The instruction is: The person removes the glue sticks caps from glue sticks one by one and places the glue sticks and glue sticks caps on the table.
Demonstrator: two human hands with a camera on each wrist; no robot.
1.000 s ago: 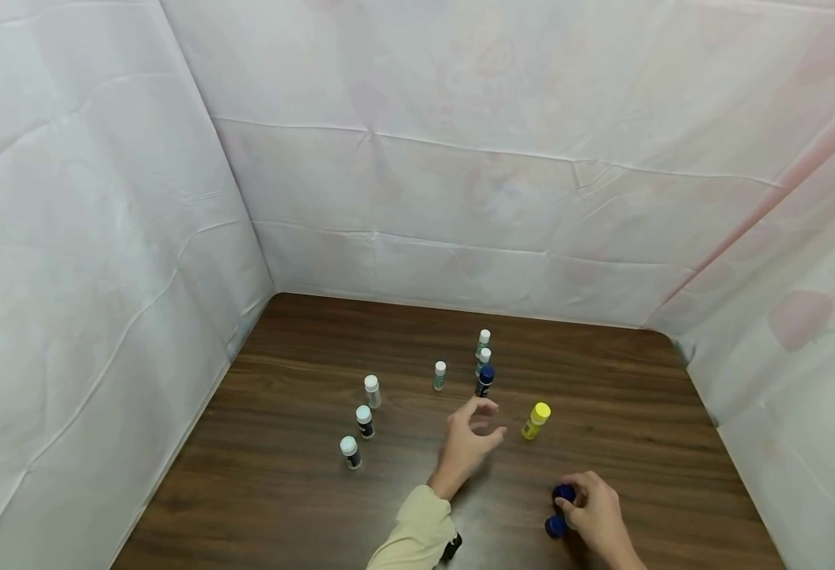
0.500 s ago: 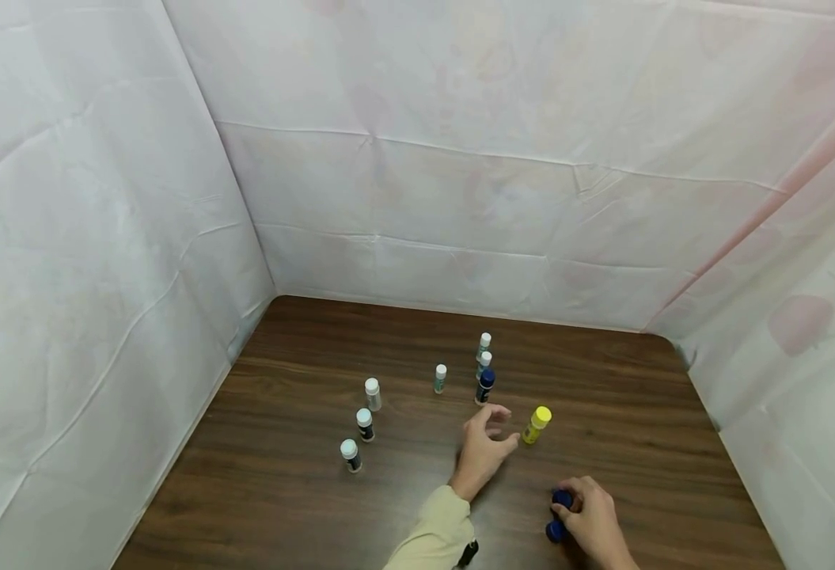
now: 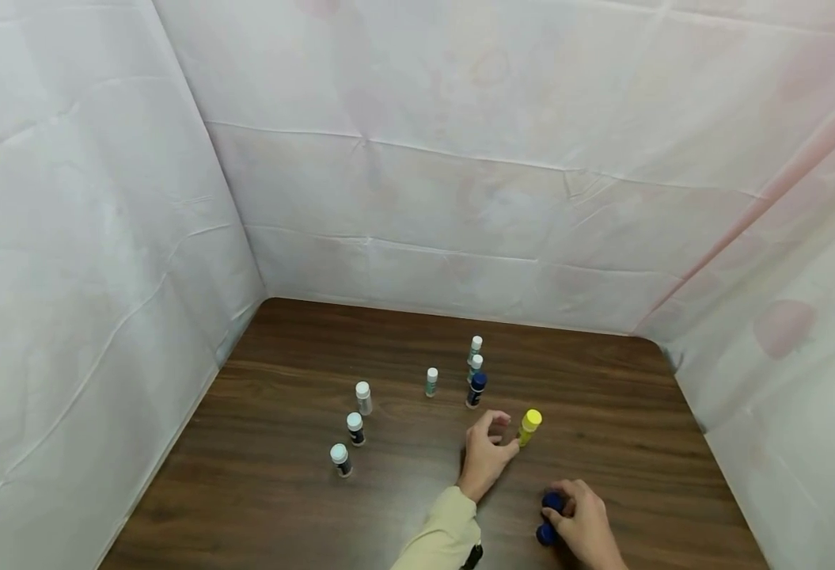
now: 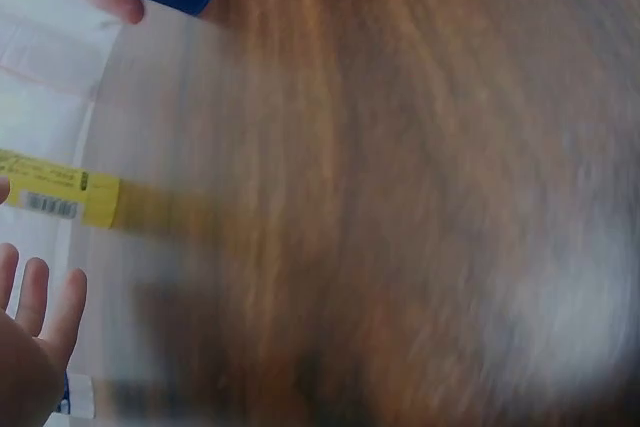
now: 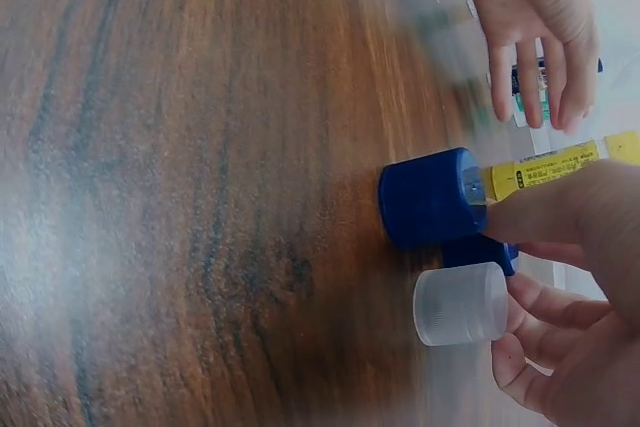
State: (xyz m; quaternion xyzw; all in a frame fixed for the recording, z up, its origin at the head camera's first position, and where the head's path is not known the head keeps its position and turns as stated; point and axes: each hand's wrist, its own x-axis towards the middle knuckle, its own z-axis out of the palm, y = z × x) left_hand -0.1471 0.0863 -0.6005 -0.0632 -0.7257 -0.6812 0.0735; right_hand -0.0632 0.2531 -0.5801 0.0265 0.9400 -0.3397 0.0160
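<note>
My left hand (image 3: 487,453) is beside a yellow capped tube (image 3: 529,428), its fingers loosely curved and its thumb tip right at the tube's near side. In the left wrist view a printed label and barcode show on the yellow tube (image 4: 60,190). At the lower right, my right hand (image 3: 582,526) pinches a dark blue cylinder (image 3: 552,501) between thumb and fingers. A second dark blue cylinder (image 3: 545,534) is just in front of it. The right wrist view shows a frosted clear cylinder (image 5: 460,305) against the right fingers, while the thumb partly hides the pinched piece (image 5: 480,252).
Beyond my left hand stand a blue-capped bottle (image 3: 476,390) and several small white-capped bottles (image 3: 431,382). Three more white-capped bottles (image 3: 356,428) form a slanted row to the left. Pale sheets (image 3: 389,182) close off the brown wooden table's (image 3: 260,491) back and sides.
My left hand has moved right, away from the blue-capped bottle to the yellow tube. The right hand stays at the blue cylinders with little movement. The head view has shifted slightly.
</note>
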